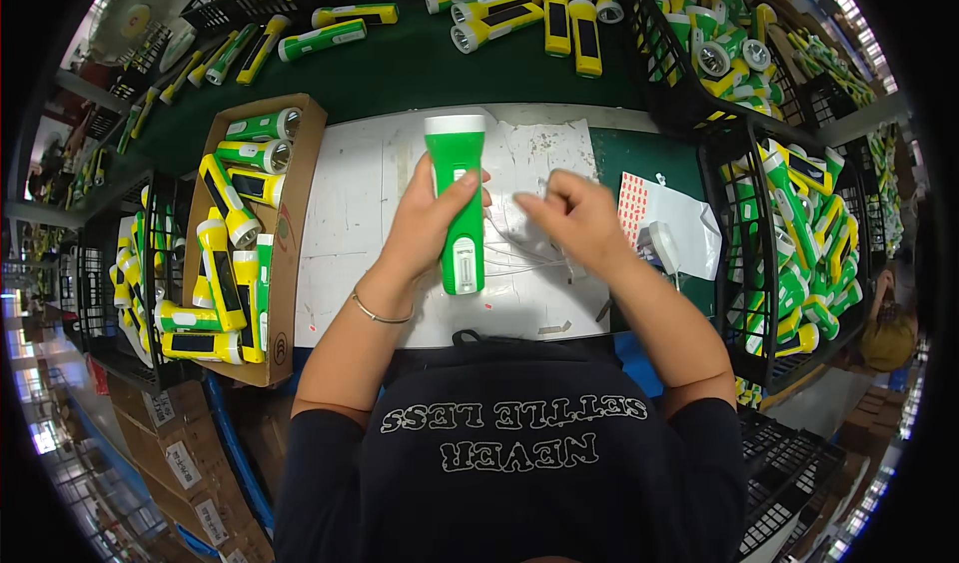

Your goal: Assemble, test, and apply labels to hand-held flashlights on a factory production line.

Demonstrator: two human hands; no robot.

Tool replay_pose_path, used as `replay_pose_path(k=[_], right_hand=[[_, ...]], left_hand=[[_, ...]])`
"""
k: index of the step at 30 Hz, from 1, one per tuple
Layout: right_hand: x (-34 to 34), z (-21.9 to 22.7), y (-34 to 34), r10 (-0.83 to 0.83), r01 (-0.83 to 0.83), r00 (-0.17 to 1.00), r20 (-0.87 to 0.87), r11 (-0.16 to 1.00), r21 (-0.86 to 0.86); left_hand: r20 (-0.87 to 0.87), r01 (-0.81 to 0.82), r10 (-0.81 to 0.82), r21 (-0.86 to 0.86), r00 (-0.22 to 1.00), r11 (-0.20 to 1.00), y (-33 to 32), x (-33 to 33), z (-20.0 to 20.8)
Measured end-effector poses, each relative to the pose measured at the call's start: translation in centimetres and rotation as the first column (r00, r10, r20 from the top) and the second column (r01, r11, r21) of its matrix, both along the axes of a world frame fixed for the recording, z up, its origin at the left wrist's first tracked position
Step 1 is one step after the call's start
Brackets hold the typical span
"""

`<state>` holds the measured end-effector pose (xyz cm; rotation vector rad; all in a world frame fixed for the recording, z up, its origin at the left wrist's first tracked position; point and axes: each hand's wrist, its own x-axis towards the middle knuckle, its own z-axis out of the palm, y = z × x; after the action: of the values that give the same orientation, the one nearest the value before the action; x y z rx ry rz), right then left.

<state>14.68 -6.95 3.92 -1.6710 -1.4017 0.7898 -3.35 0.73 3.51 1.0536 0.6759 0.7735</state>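
Observation:
My left hand [425, 231] grips a green and white flashlight [458, 188], holding it lengthwise over the white work mat [345, 213], head pointing away from me. My right hand [571, 218] hovers just right of the flashlight with fingers curled together, pinching something small that I cannot make out. Thin white wires [519, 258] lie on the mat under the hands. A thin bracelet circles my left wrist.
A cardboard box [285, 263] of yellow and green flashlights sits at left. Black wire baskets [744, 223] full of flashlights stand at right and far right. More flashlights [519, 13] lie on the green belt beyond. A sticker sheet [634, 203] and white paper rest at right.

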Motion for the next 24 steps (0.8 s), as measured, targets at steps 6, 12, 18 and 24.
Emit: replay_pose_path(k=[6,12,18,24], right_hand=[[2.9,-1.3,-0.4,0.304,0.084,0.734,0.607,0.847,-0.525],[3.7,0.3,0.7,0.135,0.097,0.805,0.578,0.931,-0.353],[2.9,3.8,0.9,0.213,-0.216,0.976,-0.049,0.973,-0.084],[3.1,4.0,-0.4,0.267,-0.285,0.947,-0.181,0.955,-0.079]], left_hand=[[0.017,0.011,-0.010,-0.080,1.000,0.997,0.0,-0.2,-0.4],[-0.291,0.168,-0.086,0.271,0.953,0.948,-0.1,-0.6,-0.7],[-0.619,0.467,0.145,0.707,0.772,0.531,-1.0,-0.6,1.3],[-0.793,0.643,0.208,0.592,0.573,0.485,-0.2,-4.1,3.0]])
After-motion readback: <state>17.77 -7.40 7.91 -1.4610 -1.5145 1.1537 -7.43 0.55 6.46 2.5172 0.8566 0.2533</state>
